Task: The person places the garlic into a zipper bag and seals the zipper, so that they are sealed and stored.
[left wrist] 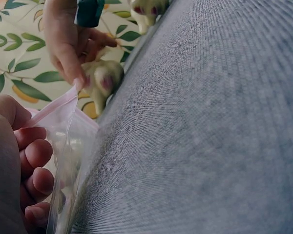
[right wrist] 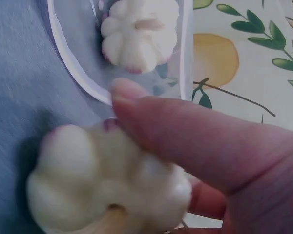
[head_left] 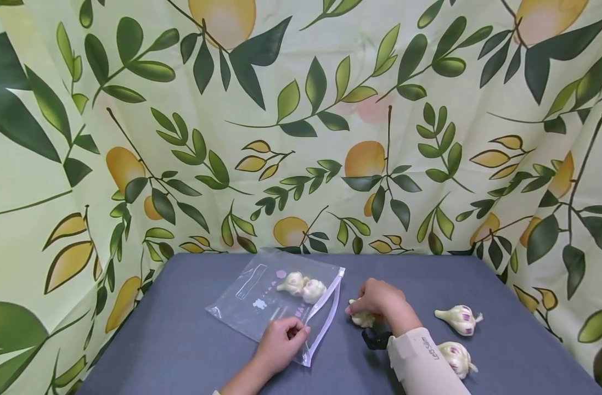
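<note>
A clear zip bag (head_left: 246, 312) lies on the grey table with its pink-white zip edge toward the right. Inside it, two white garlic bulbs (head_left: 314, 291) sit side by side near the opening. My left hand (head_left: 282, 343) pinches the near edge of the bag beside the zip, and in the left wrist view the mouth (left wrist: 58, 105) is lifted and parted. Just right of the opening, my right hand (head_left: 382, 302) grips another garlic bulb (right wrist: 107, 180), thumb laid across it; its other fingers are mostly hidden in the right wrist view.
Two more garlic bulbs lie on the right of the table: one farther back (head_left: 461, 320), and one nearer (head_left: 456, 357), partly hidden by the right sleeve (head_left: 424, 362). A leaf-and-fruit patterned cloth (head_left: 301, 137) hangs behind and around the table (head_left: 182, 329).
</note>
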{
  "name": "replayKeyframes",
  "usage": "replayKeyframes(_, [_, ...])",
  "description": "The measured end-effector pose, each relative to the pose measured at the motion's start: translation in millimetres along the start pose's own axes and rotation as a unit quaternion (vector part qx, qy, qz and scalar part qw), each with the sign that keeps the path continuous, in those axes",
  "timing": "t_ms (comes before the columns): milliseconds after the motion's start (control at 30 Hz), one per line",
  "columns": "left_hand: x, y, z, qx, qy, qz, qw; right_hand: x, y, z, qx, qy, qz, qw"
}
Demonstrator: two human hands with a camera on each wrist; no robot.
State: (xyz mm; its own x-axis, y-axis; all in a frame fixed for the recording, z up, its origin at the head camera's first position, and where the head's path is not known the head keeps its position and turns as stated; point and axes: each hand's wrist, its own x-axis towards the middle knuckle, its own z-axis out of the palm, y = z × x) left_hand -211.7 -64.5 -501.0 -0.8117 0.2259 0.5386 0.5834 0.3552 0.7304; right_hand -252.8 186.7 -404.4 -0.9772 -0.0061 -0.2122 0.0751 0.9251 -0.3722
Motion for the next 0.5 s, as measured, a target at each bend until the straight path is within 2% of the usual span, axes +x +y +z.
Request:
replayKeyframes(200, [0.5,2.9,-1.2,-0.007,-0.003,-0.002,1.0,-0.7,4.3,9.5,0.044,0.034,-0.009,0.9984])
replayKeyframes(500, [0.0,3.0,-1.3,0.0,-0.004,-0.007,1.0,-2.5,14.3,19.6,0.12,0.077,-0.02,0.9896])
